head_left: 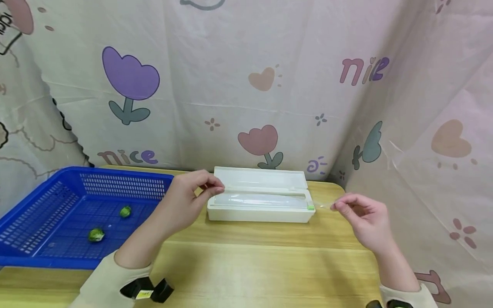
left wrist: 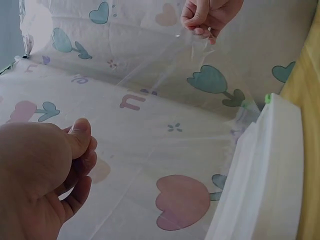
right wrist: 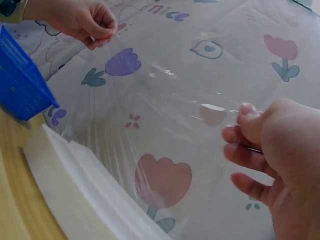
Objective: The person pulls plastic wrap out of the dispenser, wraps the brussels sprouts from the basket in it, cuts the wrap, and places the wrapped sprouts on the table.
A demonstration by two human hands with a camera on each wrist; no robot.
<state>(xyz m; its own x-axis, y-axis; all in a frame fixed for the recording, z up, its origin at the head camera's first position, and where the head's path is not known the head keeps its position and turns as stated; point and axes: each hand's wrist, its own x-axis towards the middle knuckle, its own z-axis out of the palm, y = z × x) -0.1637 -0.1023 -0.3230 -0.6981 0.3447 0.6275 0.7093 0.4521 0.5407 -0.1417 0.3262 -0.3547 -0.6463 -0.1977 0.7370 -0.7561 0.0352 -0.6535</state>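
A sheet of clear plastic wrap (right wrist: 120, 155) stretches up from a white wrap dispenser box (head_left: 258, 216), best seen in the right wrist view. My left hand (head_left: 188, 199) pinches one corner between thumb and fingers, above the box's left end. To the right of the box, my right hand (head_left: 367, 220) pinches the other corner. The sheet is taut between the two hands, with fine creases running down to the box. The dispenser's lid (head_left: 262, 176) stands raised at the back, and a clear roll lies inside. A small green piece (head_left: 310, 207) sits at its right front corner.
A blue plastic basket (head_left: 42, 262) stands at the left, holding two small green sprouts, one nearer (head_left: 96, 234) and one farther (head_left: 125, 211). Everything rests on a wooden table (head_left: 262, 269). A printed cloth (head_left: 200, 77) hangs close behind and to the right.
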